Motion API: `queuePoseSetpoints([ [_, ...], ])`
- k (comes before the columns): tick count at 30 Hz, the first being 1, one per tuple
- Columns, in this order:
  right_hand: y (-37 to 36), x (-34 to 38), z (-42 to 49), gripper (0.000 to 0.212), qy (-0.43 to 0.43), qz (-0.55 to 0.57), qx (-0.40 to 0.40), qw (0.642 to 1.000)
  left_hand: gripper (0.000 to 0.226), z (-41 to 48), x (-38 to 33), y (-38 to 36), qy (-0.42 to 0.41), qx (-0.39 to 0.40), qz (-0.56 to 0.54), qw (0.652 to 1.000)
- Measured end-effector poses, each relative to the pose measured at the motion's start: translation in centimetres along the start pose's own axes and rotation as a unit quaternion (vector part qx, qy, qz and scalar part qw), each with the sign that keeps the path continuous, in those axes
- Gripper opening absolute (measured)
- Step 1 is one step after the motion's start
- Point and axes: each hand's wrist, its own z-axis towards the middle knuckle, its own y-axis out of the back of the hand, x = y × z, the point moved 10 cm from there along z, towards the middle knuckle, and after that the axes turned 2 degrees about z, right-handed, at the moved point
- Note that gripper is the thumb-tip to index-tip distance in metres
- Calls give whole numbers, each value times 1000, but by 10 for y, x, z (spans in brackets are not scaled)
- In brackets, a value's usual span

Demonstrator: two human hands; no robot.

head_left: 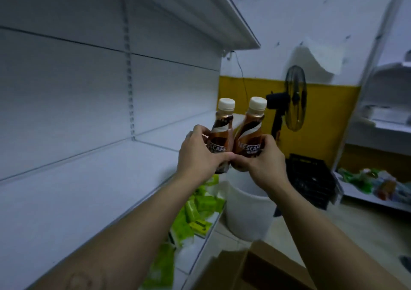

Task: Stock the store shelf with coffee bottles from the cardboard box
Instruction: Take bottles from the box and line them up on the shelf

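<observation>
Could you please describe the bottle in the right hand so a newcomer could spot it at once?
Beside the big white shelf, two brown bottles are held up together. The right bottle sits in the right hand, nearer the black fan. Unlike the left bottle, its NESCAFE label reads whole.

The person is showing two bare forearms. The left hand [198,156], nearer the store shelf [89,189], and the right hand [262,163], farther from that shelf, are going ungloved. A faint ring-shaped mark is showing on the shelf-side forearm.
</observation>
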Motion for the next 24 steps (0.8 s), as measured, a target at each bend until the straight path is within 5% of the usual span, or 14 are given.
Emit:
queuePoseSetpoints([
  [13, -250, 112, -48, 61, 39, 86, 231, 968, 67, -22, 100, 243, 115, -106, 167, 974],
  [24, -383, 142, -106, 58, 17, 104, 360, 927, 64, -64, 163, 329, 236, -174, 253, 922],
])
